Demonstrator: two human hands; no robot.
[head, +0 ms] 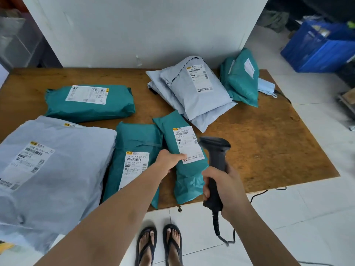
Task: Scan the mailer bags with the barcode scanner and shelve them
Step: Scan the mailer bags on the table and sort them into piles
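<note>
My right hand (222,186) grips the handle of a black barcode scanner (216,150), whose head points toward the label of a teal mailer bag (189,175) near the table's front edge. My left hand (169,159) holds that bag at its left edge, with the thumb on the white label. A second teal bag (134,143) lies just left of it. A large grey bag (57,169) fills the front left, and another teal bag (90,102) lies behind it. At the back sit stacked grey bags (196,91) and a teal bag (242,81).
The bags lie on a brown wooden table (269,135) standing against a white wall. The scanner's coiled cable (219,229) hangs below my right hand. A blue crate (322,47) stands on the tiled floor at the far right. My feet in sandals are under the table's front edge.
</note>
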